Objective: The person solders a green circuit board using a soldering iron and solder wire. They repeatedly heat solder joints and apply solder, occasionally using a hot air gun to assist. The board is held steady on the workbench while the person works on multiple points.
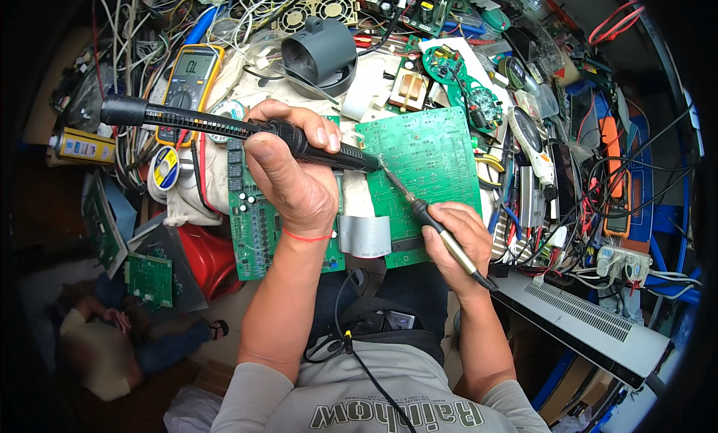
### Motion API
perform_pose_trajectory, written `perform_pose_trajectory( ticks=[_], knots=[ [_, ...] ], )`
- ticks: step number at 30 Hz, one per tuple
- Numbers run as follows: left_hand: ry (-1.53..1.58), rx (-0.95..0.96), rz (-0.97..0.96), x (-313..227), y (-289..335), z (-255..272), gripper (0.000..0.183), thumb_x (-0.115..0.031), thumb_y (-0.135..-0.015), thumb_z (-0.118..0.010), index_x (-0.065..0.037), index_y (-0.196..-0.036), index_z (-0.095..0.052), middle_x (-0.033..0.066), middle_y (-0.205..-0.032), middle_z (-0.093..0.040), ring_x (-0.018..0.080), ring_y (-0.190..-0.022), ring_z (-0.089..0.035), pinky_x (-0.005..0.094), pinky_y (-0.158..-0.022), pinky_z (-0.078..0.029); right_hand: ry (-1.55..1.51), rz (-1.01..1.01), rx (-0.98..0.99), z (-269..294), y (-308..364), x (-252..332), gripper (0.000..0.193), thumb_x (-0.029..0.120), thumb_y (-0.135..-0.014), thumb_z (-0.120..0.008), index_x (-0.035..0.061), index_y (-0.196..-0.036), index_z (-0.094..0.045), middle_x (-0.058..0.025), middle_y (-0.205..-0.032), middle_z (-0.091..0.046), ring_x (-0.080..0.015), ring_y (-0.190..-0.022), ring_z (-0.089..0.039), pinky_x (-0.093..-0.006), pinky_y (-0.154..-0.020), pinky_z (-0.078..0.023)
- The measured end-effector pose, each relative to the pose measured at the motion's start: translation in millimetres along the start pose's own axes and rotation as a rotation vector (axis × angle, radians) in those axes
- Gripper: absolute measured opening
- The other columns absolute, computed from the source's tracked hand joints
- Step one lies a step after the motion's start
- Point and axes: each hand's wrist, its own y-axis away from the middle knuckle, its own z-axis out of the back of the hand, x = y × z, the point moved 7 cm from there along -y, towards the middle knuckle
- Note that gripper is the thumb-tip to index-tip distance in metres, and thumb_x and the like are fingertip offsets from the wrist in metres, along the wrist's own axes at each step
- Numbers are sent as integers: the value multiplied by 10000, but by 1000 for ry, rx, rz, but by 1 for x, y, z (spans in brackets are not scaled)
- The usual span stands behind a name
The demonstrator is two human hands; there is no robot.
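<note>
My left hand (295, 175) is closed around a long black solder sucker (350, 158), whose nozzle end points right at the large green circuit board (441, 145). My right hand (460, 242) grips a soldering iron (423, 212) like a pen. Its tip meets the board close to the sucker's nozzle; whether the two touch, I cannot tell. That board lies with its solder side up. A second green board (250, 242) with relays and other parts sits under my left forearm, partly hidden. A grey ribbon cable (365, 236) spans the gap between both boards.
Clutter crowds the bench: a yellow multimeter (191, 78), a solder spool (164, 169), a grey cylinder (318, 50), round green boards (464, 85), a white clamp meter (529, 137), and tangled wires. A power strip (624, 265) stands at right. Another person (105, 343) is low at left.
</note>
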Motion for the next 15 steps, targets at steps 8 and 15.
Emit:
perform_pose_trajectory(
  ticks=[8, 15],
  knots=[
    [-29, -4, 0, 2, 0, -1, 646, -702, -1009, -536, -85, -1196, -502, 59, -766, -552, 181, -679, -518, 368, -699, -477, 14, 7, -6, -1, 1, -1, 293, 26, -814, -807, -17, -1099, -755, -177, -1017, -768, -341, -995, -728, -417, -914, -576],
    [-20, 22, -8, 4, 1, -2, 661, -684, -1011, -557, -60, -1208, -461, 65, -770, -548, 170, -676, -515, 353, -681, -482, 21, 25, -2, -1, 0, -1, 304, 32, -816, -807, -11, -1112, -753, -179, -1018, -769, -345, -992, -732, -419, -908, -579]
  ],
)
